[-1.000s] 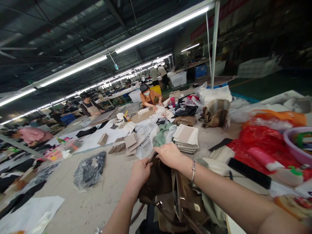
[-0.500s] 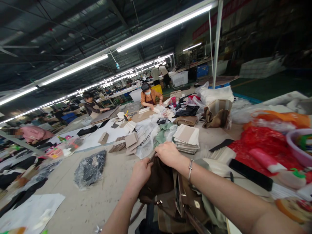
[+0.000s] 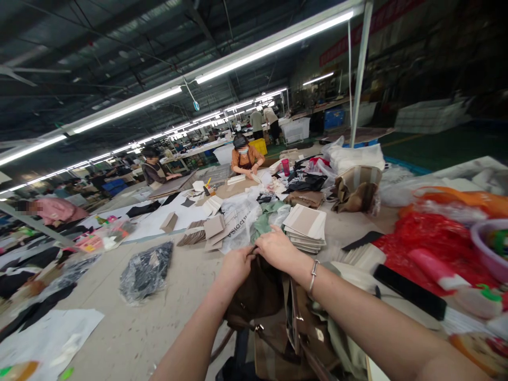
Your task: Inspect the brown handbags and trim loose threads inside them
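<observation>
A brown handbag [image 3: 273, 317] with metal fittings and a strap lies at the near edge of the table, below my arms. My left hand [image 3: 238, 267] is closed on the bag's upper edge. Right beside it, my right hand [image 3: 275, 248] pinches the same edge, its fingertips almost meeting the left ones. Dark brown material hangs down from between both hands. Just beyond my right hand stands a stack of beige and white panels [image 3: 305, 225]. Green cloth [image 3: 266, 219] lies past my fingers.
To the left is a plastic-wrapped dark bundle [image 3: 146, 270]. On the right are a black phone [image 3: 410, 291], a red plastic bag [image 3: 428, 243] and a purple basin [image 3: 492, 241]. A co-worker in orange [image 3: 248, 156] sits across the table. A metal pole [image 3: 360, 79] rises at the back.
My left hand has moved slightly up and right, closer to my right hand along the bag's edge. Some right-hand fingers have lifted. The whole view has shifted a little.
</observation>
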Demonstrator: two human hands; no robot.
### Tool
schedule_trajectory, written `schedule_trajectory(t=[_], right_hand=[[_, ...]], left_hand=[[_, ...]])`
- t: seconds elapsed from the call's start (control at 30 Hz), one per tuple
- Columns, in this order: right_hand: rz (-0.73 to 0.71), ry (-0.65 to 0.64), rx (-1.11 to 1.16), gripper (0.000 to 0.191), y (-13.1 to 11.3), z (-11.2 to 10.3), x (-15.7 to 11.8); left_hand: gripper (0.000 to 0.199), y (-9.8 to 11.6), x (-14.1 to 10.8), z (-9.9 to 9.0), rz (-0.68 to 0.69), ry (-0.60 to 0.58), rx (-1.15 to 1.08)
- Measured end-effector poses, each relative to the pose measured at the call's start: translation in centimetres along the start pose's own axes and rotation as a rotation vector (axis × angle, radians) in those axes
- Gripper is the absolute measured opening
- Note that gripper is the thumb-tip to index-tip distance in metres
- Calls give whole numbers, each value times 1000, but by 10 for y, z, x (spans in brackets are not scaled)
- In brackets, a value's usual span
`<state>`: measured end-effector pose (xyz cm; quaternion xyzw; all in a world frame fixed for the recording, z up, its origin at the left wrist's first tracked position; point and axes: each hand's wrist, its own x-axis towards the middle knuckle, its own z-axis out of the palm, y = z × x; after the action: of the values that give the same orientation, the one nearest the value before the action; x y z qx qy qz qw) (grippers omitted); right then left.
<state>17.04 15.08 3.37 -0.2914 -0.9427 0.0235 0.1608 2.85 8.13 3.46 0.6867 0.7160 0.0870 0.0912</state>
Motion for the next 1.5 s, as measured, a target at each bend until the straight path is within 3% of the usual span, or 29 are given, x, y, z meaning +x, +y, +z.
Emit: schedule_trajectory(t=[0.2,0.67,0.9,1.1,1.2,1.3,1.5], right_hand=[[-13,-20,32,19,10,-11,-10],[127,38,-42,19,1,-3,-3],[139,28,-63,21,-2,1,-1],[148,70,73,31,4,-5,-2],[190,178,206,38,9,-15,-18],[253,281,265,44,4,-21,-50],[358,120,301,80,-36,-1,-136]], left_hand=[[27,-2,0,4,-49,24,-14],[23,1,-1,6,-81,51,78],[27,1,4,-9,-17,-75,15],[32,4,16,-2,-111,-5,129],[33,5,17,2,-158,26,162],[31,7,17,4,-184,61,179],[31,9,16,9,-168,107,115]])
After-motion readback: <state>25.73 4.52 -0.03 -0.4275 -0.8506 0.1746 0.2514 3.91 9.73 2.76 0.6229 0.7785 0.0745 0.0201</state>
